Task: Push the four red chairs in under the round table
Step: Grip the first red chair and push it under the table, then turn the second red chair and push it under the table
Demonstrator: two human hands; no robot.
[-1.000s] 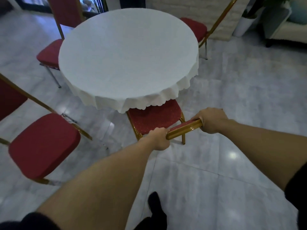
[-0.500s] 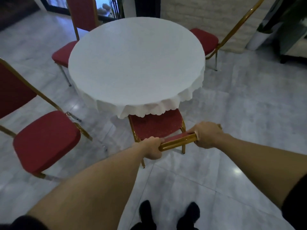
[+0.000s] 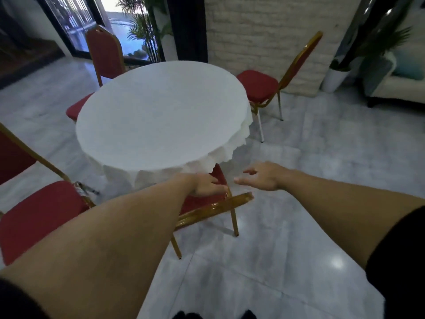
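Both hands, left hand (image 3: 207,185) and right hand (image 3: 262,176), hang loose over the near chair (image 3: 213,204), tucked under the worktop (image 3: 161,116); stiff metal frame probably slides easily, so grab the top rail.

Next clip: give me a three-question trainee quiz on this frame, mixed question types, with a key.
1. True or false: the right hand grips the nearest chair's gold backrest rail.
2. How many red chairs show a seat that is fully clear of the tablecloth?
A. one
B. two
C. four
3. Fill in: the left hand is over the nearest chair's ____.

Key:
1. False; it hovers open, off the rail.
2. B: the chair at left and the chair at far right. The chair by the window has its seat partly hidden behind the table.
3. Seat.
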